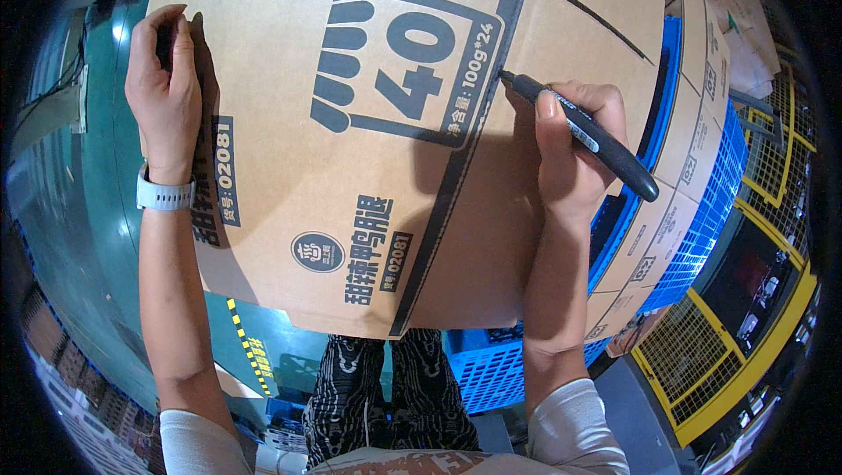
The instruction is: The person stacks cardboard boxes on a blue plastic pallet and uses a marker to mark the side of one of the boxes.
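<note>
A large printed sheet of brown cardboard (276, 166) lies before me, with dark lettering and a dark stripe across it. My right hand (579, 139) grips a black marker pen (585, 133), its uncapped tip at the dark stripe. A hand-drawn black line (595, 21) runs over the cardboard near the upper right. My left hand (164, 74), with curled fingers, is at the left edge of the cardboard; whether it pinches that edge cannot be told. A light watch strap is around my left wrist.
Blue plastic crates (490, 373) stand below and to the right. Stacked printed cartons (684, 139) lie along the right side, with yellow-framed mesh fencing (691, 356) beyond. A green floor (92, 199) shows at left, with a yellow-black striped marking (247, 347).
</note>
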The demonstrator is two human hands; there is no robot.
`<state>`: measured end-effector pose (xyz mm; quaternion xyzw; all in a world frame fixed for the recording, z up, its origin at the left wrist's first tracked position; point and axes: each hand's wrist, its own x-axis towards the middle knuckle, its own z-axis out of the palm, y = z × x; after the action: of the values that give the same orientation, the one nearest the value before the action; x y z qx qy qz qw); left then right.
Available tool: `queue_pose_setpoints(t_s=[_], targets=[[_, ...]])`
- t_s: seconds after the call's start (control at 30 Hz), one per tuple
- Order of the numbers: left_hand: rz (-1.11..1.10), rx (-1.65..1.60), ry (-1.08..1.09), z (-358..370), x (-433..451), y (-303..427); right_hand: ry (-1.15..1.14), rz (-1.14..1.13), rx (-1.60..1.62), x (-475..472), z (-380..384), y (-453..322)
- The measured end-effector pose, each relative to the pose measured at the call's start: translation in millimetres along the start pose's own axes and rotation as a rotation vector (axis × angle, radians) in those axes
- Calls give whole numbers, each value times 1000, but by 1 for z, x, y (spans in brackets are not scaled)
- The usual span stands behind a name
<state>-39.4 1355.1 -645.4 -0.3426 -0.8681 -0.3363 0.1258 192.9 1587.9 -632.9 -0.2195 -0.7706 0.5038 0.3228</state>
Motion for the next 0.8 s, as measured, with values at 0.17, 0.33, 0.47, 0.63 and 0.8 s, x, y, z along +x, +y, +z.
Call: queue_pose_setpoints(t_s=[0.17, 0.33, 0.47, 0.63, 0.8], targets=[[-22, -4, -5, 0, 0, -2, -32, -73, -23, -2, -2, 6], [-14, -1, -7, 0, -1, 0, -96, -31, 47, -7, -6, 5], [-3, 0, -5, 0, 0, -2, -27, -52, 5, -5, -3, 5], [2, -7, 2, 0, -1, -3, -92, -51, 56, -8, -6, 9], [-18, -21, -1, 0, -1, -2, -101, -93, 40, -8, -7, 9]])
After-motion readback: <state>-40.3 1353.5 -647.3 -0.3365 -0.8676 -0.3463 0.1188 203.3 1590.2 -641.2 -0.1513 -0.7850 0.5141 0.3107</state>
